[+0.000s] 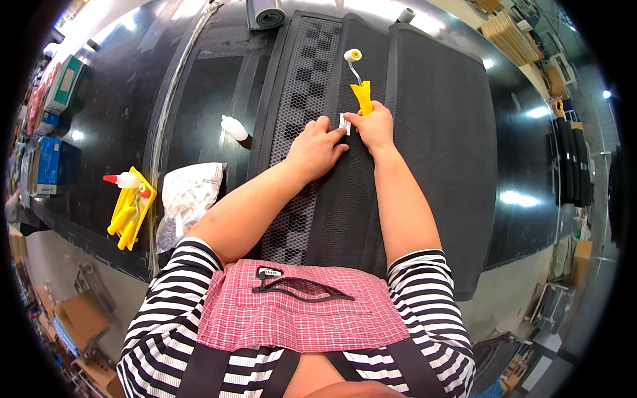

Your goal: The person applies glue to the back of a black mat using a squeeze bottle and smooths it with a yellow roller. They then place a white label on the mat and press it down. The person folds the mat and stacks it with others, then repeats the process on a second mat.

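My right hand (pixel 376 129) is closed around the yellow handle of a small paint roller (pixel 364 99). Its white roller head points away from me over the folded edge of a dark mat. A small white label (pixel 344 125) lies on the mat between my hands. My right thumb reaches to the label's right side. From the left, my left hand (pixel 315 149) rests on the mat, its index fingertip touching the label and its thumb apart, lower down. The dark mat (pixel 438 166) is folded over, and a honeycomb-patterned strip (pixel 308 60) shows along its left.
A white squeeze bottle (pixel 234 128) lies left of the mat. Further left are a plastic bag of white pieces (pixel 192 192) and a yellow tray (pixel 136 209) with a red-tipped bottle. A rolled mat (pixel 267 16) sits at the far edge; boxes (pixel 48 162) stand at left.
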{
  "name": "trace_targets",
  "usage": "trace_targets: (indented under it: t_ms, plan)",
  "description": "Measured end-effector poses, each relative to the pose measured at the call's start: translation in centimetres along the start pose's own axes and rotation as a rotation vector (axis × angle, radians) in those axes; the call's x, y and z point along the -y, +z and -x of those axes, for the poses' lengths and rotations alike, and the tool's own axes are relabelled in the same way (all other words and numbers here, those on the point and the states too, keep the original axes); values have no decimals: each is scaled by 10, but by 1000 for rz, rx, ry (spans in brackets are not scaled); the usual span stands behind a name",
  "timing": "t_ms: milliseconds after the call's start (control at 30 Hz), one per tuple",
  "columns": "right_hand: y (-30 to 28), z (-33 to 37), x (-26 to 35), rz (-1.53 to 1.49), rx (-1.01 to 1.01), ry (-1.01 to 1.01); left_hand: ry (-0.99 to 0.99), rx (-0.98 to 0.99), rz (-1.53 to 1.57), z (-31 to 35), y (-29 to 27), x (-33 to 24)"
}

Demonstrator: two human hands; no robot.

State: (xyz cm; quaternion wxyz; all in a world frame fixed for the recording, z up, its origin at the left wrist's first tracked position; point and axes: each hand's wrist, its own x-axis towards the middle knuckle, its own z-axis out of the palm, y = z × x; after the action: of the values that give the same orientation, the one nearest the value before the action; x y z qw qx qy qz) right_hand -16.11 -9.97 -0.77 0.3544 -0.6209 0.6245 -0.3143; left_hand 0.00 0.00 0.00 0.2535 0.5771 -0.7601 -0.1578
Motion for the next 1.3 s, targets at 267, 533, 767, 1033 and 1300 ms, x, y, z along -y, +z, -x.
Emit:
trace_targets:
  t_ms: [267,533,767,1033,1300]
  plan:
    - [-5,2,-21,-98,-70,-46,33,-2,9,3,1,-6]
    - [-39,148,-1,-74,-61,-192,325,-48,113,75,-20,-22]
    - [-26,198,27,328,-112,-210,403,84,92,115,-5,-29]
    - [-7,184,52,575,20,-13,410,86,90,117,-1,-25]
    - [-6,163,81,662,167,87,408,82,95,118,-1,-23]
